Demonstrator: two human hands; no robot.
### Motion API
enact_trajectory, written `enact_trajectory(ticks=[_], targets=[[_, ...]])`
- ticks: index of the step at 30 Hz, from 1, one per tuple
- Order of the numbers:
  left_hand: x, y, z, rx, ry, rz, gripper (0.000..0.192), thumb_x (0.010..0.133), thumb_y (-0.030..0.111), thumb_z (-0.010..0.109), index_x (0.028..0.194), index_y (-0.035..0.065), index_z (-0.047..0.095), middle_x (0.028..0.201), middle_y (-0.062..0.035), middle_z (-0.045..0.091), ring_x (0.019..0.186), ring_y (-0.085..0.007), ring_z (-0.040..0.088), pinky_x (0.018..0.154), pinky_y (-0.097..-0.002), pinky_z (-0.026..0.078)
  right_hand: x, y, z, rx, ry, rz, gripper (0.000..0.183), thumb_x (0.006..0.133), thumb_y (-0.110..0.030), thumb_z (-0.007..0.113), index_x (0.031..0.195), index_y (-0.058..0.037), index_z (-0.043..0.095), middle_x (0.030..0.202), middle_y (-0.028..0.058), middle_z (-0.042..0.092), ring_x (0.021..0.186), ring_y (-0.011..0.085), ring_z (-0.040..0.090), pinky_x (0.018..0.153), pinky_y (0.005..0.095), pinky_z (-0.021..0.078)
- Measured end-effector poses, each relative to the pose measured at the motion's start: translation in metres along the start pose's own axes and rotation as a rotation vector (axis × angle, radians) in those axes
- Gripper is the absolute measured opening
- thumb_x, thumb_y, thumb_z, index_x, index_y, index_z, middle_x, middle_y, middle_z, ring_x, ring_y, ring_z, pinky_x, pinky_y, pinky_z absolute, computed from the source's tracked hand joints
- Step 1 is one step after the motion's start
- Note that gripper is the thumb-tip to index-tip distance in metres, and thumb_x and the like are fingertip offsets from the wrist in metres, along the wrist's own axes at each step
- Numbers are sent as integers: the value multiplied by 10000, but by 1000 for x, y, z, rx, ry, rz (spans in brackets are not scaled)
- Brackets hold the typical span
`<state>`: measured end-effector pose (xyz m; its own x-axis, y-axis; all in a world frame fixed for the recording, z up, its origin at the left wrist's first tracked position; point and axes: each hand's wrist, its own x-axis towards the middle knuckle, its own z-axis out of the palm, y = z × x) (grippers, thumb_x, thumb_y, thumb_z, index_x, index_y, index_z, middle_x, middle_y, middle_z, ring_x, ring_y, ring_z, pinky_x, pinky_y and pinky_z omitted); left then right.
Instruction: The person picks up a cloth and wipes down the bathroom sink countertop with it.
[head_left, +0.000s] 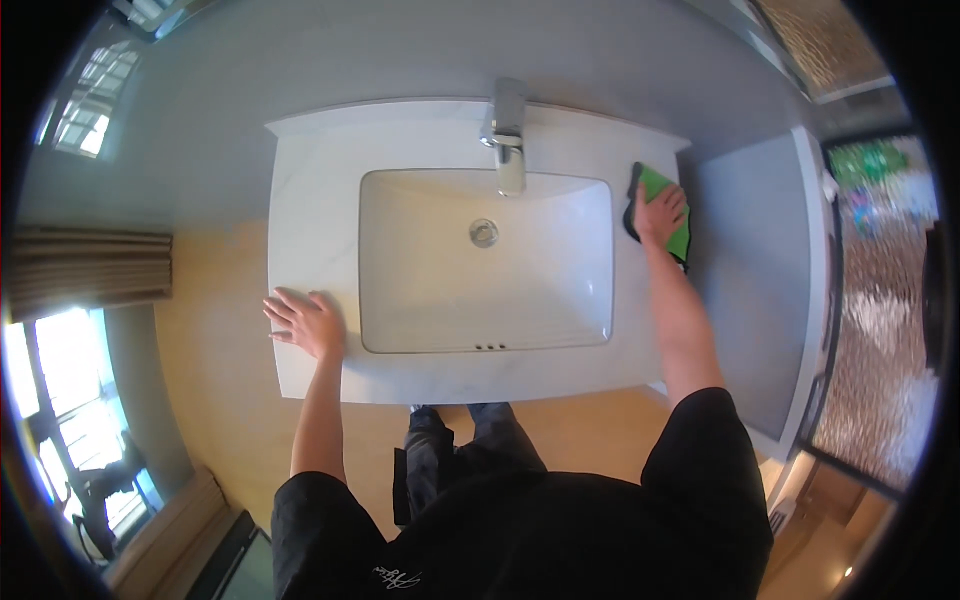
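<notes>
A green cloth with a dark border (654, 184) lies on the right side of the white countertop (427, 376), by its right edge. My right hand (660, 214) presses down on the cloth, its fingers bent a little over it. On the left side of the countertop my left hand (306, 322) rests palm down with its fingers apart, some tips reaching the left edge. Between my hands is the white rectangular sink basin (450, 292). Its round metal drain (484, 233) shows, and a chrome faucet (511, 154) stands at the back, its spout over the basin.
A grey wall (360, 52) rises behind the countertop. To the right stands a grey side partition (750, 285), with a textured glass panel (870, 360) beyond it. A curtain (94, 270) and a bright window (71, 375) are at the left. My legs (480, 442) stand close to the front edge.
</notes>
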<state>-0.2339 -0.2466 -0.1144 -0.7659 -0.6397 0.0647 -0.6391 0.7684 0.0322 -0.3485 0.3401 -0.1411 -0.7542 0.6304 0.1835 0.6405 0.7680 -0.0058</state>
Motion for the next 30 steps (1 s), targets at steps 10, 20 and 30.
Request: enact_trajectory(ticks=[10,20,30], targets=[[-1,-1,-8,-39,20,53,659,895,306,364,1428,-33,178,1485,-269,163,1399,-391,119,1074,-632,84,76,-49,12,-16,-60,9,918,865,-650,322,1436,51,157,1508,207,158,1407,322,127,1111,513,116],[-2,1,-3,-55,45,49,654,904,344,373,1425,-18,213,1489,-249,177,1400,-379,129,1078,-627,101,-5,15,-8,11,48,-186,775,894,-592,362,1428,-38,272,1494,134,248,1387,260,212,1109,486,179],[7,-5,8,-50,39,44,687,903,372,357,1437,-25,182,1497,-267,141,1405,-390,104,1057,-662,80,-209,54,-53,1,25,-73,706,908,-485,400,1418,-9,289,1491,157,263,1383,292,226,1110,490,181]])
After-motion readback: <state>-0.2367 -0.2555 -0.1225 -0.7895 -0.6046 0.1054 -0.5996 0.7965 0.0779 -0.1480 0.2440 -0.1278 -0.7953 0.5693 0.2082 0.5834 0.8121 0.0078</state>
